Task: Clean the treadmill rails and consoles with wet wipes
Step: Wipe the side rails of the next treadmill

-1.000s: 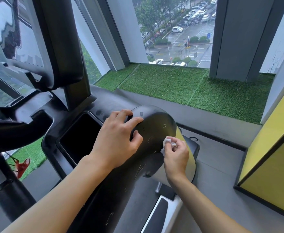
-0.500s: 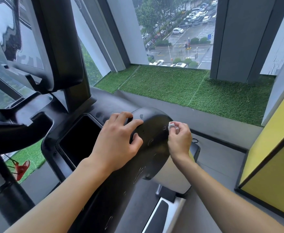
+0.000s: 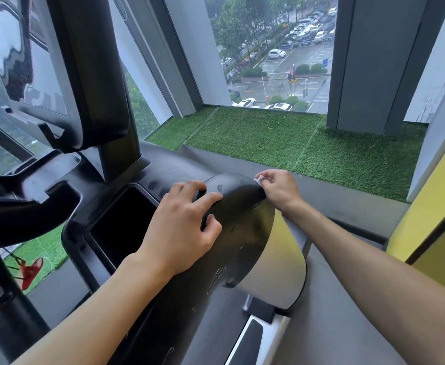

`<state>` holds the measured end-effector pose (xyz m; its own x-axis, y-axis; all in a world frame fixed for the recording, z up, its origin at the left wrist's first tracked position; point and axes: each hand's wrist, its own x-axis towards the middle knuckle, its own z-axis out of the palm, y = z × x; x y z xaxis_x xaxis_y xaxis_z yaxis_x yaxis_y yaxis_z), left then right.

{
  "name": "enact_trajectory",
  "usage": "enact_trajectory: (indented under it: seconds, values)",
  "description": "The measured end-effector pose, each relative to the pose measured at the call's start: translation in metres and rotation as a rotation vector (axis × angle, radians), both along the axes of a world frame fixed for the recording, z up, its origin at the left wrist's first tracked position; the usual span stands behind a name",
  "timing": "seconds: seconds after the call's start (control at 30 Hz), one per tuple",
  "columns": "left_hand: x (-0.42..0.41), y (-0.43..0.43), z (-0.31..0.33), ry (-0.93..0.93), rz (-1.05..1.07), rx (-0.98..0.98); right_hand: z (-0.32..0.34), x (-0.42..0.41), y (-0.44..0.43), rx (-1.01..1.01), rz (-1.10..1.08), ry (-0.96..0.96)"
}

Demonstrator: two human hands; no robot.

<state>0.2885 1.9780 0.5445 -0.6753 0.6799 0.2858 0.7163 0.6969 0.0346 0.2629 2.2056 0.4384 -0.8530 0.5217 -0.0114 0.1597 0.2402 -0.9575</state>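
Observation:
The black treadmill console arm curves down the middle of the view, with a square recessed tray on its left and a yellow-grey end face on its right. My left hand rests on top of the arm, fingers curled over its rounded top. My right hand pinches a small crumpled white wet wipe against the arm's far upper right edge. Most of the wipe is hidden in my fingers. The console screen stands at the upper left.
Green artificial turf lines the window ledge ahead. A yellow wall panel stands close on the right. The treadmill's silver side rail and grey floor lie below. A black upright stands at the lower left, near a red object.
My right hand has slid the wipe up along the arm's right edge, from the lower side to the top far corner. My left hand has stayed on top of the arm.

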Motion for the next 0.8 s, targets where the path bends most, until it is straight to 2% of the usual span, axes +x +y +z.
enact_trajectory:
  seconds: [0.13,0.43,0.6,0.8]
  values:
    - [0.0,0.0,0.0,0.003,0.002,0.005,0.014,-0.015,0.008,0.055,0.141,-0.077]
    - [-0.002,-0.001,-0.001,-0.017,0.009,0.008,0.031,-0.027,0.009,0.156,0.242,-0.199]
    - [-0.001,-0.001,0.001,-0.021,0.01,0.008,0.037,-0.026,0.008,0.091,0.285,-0.138]
    - [-0.001,-0.001,0.0,-0.024,0.008,-0.001,0.043,-0.02,0.004,0.176,0.288,-0.035]
